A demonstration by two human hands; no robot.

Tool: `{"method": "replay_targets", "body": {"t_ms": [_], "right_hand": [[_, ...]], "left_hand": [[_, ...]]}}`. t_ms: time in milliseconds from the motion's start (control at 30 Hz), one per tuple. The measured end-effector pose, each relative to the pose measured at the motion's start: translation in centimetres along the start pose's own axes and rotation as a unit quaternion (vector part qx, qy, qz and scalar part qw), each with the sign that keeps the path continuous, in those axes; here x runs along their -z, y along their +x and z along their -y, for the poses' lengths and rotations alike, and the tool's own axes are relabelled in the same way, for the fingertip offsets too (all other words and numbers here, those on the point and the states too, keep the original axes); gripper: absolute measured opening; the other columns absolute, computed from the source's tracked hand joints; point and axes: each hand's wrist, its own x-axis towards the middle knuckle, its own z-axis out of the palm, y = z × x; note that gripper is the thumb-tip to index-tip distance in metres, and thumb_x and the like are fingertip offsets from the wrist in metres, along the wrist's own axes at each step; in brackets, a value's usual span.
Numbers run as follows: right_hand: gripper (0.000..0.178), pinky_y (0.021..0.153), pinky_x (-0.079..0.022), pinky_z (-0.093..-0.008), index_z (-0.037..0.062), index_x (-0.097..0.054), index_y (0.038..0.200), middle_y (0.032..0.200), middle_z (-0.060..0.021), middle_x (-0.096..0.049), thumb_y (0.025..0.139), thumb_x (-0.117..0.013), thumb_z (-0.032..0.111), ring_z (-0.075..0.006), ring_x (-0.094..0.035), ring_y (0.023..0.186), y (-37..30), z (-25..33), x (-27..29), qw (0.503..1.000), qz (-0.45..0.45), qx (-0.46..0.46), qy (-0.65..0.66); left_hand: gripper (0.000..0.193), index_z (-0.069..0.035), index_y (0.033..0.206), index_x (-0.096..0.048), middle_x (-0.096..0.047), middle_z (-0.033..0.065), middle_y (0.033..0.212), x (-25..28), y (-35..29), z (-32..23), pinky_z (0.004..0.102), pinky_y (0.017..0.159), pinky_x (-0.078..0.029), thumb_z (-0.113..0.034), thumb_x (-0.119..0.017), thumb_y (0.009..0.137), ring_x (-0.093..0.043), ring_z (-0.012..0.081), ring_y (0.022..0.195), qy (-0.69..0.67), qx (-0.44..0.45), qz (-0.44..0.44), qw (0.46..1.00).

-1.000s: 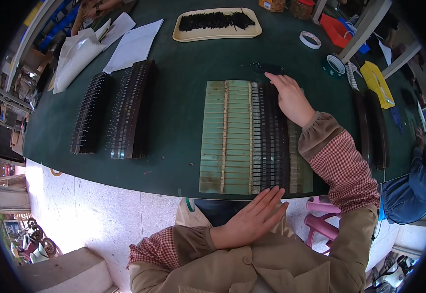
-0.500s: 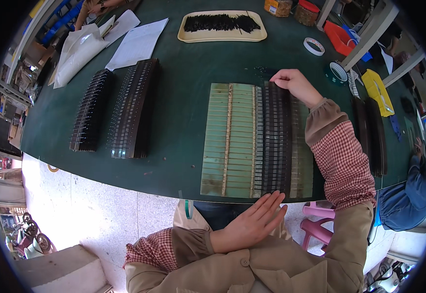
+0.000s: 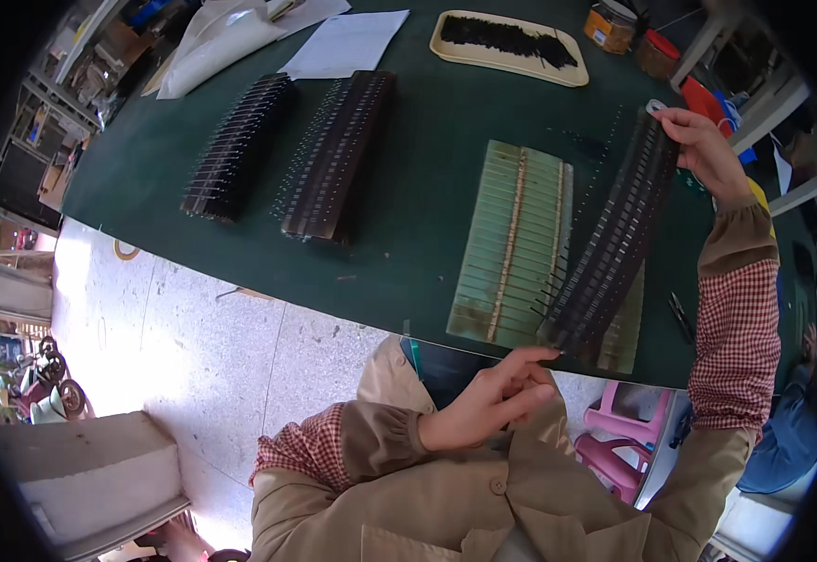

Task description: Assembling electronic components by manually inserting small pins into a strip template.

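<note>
My right hand [image 3: 705, 152] pinches the far end of a long black strip [image 3: 605, 245] set with rows of small shiny parts and thin pins along its edges. The strip hangs slantwise, its far end raised over the table and its near end low over a green grooved board [image 3: 493, 245]. My left hand [image 3: 497, 398] is at the table's front edge, index finger stretched to the strip's near end, thumb apart and the other fingers partly curled. Whether that fingertip presses on the strip is hard to tell. The board has thin crosswise lines and pale lengthwise ribs.
Two stacks of similar dark strips, a left stack [image 3: 235, 145] and a right stack [image 3: 341, 155], stand on the green table [image 3: 399, 290]. Behind are white paper [image 3: 345, 45], a cream tray [image 3: 512, 72] of black pieces and jars [image 3: 612, 25]. A pen-like tool [image 3: 680, 317] lies right of the board.
My right hand has lifted the black strip's far end off the board and moved it right, tilting the strip. My left fingers have curled, with the index finger at its near end. The view has turned.
</note>
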Motion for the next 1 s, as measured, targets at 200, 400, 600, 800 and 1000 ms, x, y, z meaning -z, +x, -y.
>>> {"method": "replay_targets", "body": {"t_ms": [200, 400, 600, 800, 1000], "right_hand": [[0.032, 0.085, -0.049, -0.0254, -0.0028, -0.056, 0.118, 0.108, -0.0039, -0.062, 0.095, -0.053, 0.020, -0.0097, -0.059, 0.095, 7.2, -1.5, -8.1, 0.995, 0.045, -0.009, 0.086], [0.039, 0.101, -0.039, -0.0300, 0.0004, -0.047, 0.131, 0.124, -0.0074, -0.055, 0.096, -0.049, 0.019, -0.0151, -0.052, 0.111, 15.8, 0.3, -18.2, 0.975, 0.134, 0.108, 0.138], [0.040, 0.103, -0.034, -0.0292, 0.0055, -0.048, 0.131, 0.125, -0.0078, -0.055, 0.091, -0.045, 0.006, -0.0152, -0.049, 0.117, 20.5, 0.2, -24.1, 0.983, 0.086, 0.161, 0.002], [0.040, 0.104, -0.031, -0.0286, 0.0044, -0.052, 0.127, 0.128, -0.0056, -0.054, 0.088, -0.043, 0.002, -0.0158, -0.046, 0.123, 21.3, -1.8, -24.5, 0.976, 0.072, 0.202, -0.041], [0.043, 0.105, -0.031, -0.0299, 0.0051, -0.051, 0.129, 0.130, -0.0060, -0.053, 0.087, -0.041, -0.002, -0.0166, -0.045, 0.125, 21.5, -2.4, -24.8, 0.977, 0.075, 0.195, -0.038]], "left_hand": [[0.013, -0.003, 0.095, -0.050, -0.063, 0.0108, 0.087, 5.9, -1.2, -1.8, 0.0247, 0.058, -0.047, -0.015, -0.046, 0.098, -0.057, 0.0115, 0.064, -0.132, -0.032, -0.200, 0.970], [0.021, -0.002, 0.085, -0.056, -0.060, 0.0041, 0.067, 12.9, -2.5, -5.4, 0.0204, 0.049, -0.041, -0.019, -0.052, 0.096, -0.054, 0.0080, 0.053, -0.064, -0.074, -0.430, 0.898], [0.024, -0.003, 0.081, -0.056, -0.054, 0.0028, 0.061, 16.6, -2.2, -6.4, 0.0215, 0.045, -0.038, -0.023, -0.051, 0.096, -0.050, 0.0100, 0.048, 0.000, -0.057, -0.523, 0.851], [0.024, -0.003, 0.080, -0.054, -0.052, 0.0029, 0.059, 17.1, -1.5, -5.6, 0.0208, 0.044, -0.037, -0.021, -0.052, 0.095, -0.049, 0.0099, 0.047, 0.022, -0.062, -0.542, 0.838], [0.025, -0.003, 0.077, -0.052, -0.047, 0.0022, 0.057, 17.3, -1.6, -6.0, 0.0215, 0.044, -0.037, -0.020, -0.050, 0.096, -0.045, 0.0101, 0.046, 0.039, -0.070, -0.557, 0.827]]}}
